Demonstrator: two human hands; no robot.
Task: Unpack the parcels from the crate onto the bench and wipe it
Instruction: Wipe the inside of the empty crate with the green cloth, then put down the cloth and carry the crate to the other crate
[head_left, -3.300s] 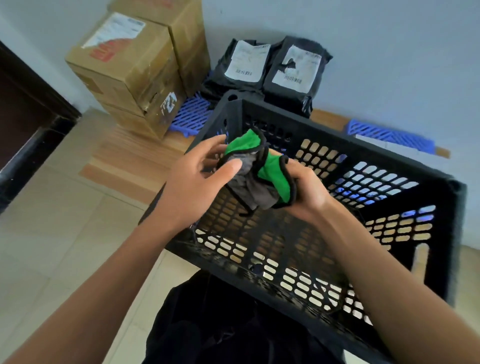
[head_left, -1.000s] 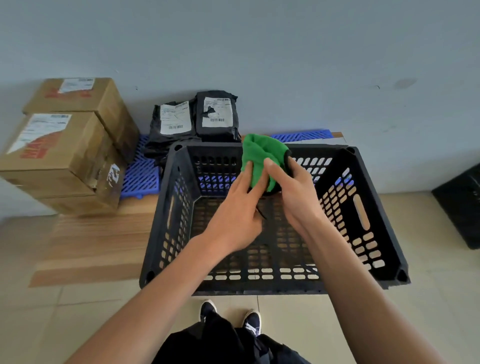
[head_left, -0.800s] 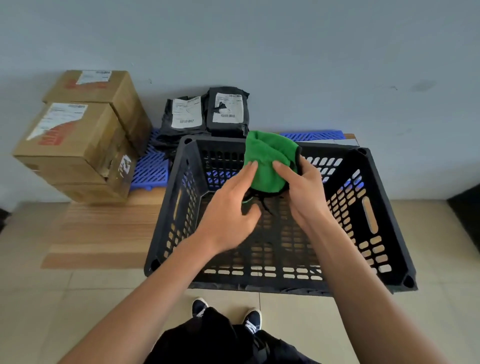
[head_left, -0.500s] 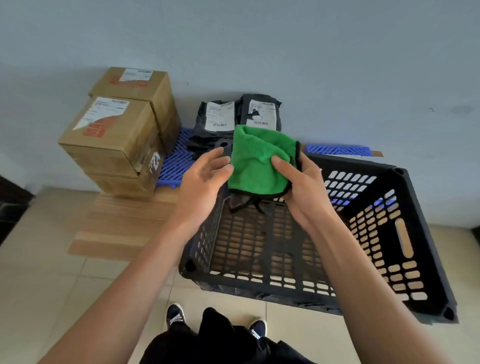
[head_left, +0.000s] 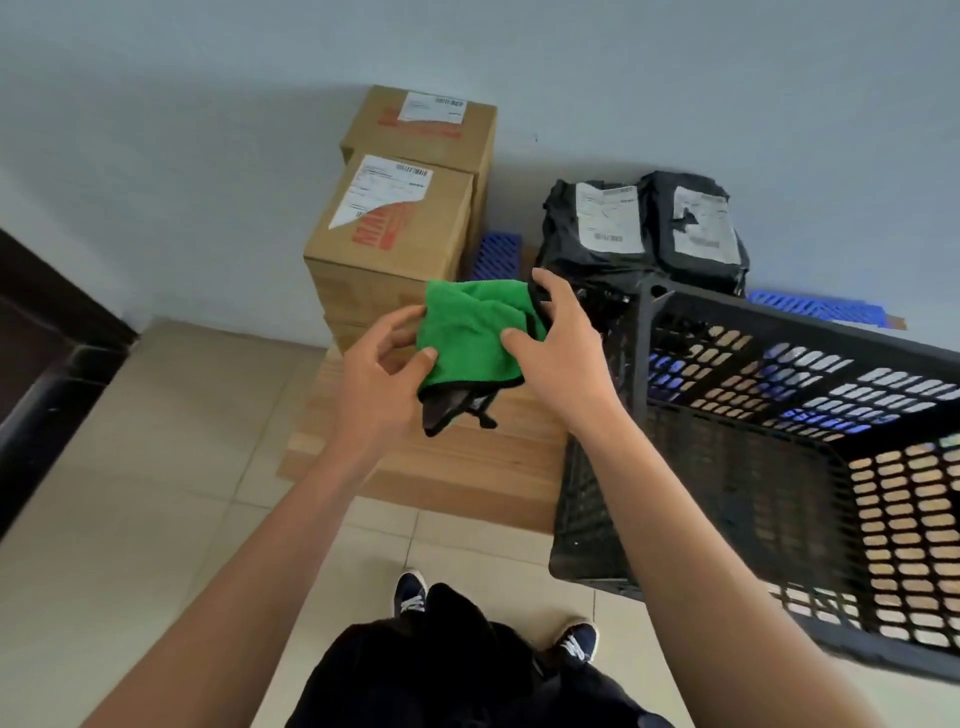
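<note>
Cardboard boxes (head_left: 395, 228) stacked on the wooden surface (head_left: 457, 467) against the wall, left. Green cloth (head_left: 470, 332) held up in the air over the surface, pinched at its left edge by the left hand (head_left: 382, 379), gripped at its right edge by the right hand (head_left: 563, 353). Black parcels (head_left: 644, 228) behind, on the surface by the wall. Black crate (head_left: 779, 467) on the right, nothing visible inside.

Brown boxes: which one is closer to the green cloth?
The front cardboard box, with the label peeling over red print. The green cloth overlaps it; the other box stands behind.
</note>
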